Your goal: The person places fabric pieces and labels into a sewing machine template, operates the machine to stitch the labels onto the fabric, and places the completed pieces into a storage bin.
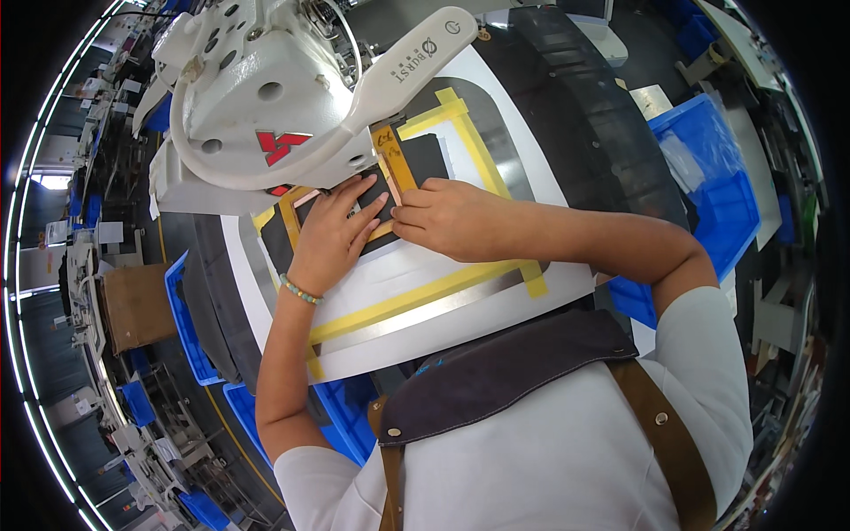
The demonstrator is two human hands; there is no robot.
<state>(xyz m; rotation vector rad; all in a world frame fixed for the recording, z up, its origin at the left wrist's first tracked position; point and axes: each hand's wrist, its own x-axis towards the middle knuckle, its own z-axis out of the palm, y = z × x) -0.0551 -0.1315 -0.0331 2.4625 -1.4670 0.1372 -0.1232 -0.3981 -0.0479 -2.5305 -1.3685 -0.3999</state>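
Under the white sewing machine head [257,97], a yellow-brown template frame [396,161] lies over a black sheet of material [428,159]. My left hand [332,228] rests with its fingers stretched out on the black material inside the frame, close to the machine's needle area, which is hidden. At the frame's right side, my right hand [443,215] has its fingers bent and pressed together at the inner edge. Whatever its fingertips pinch is covered by the hand. Yellow tape [416,299] borders the work area on a white sheet [381,350].
A light grey lever-shaped machine part [407,71] extends above the frame. Dark padded covers [567,106] flank the worktable. Blue bins [730,221] stand at the right, with others below left. A cardboard box [139,305] sits to the left.
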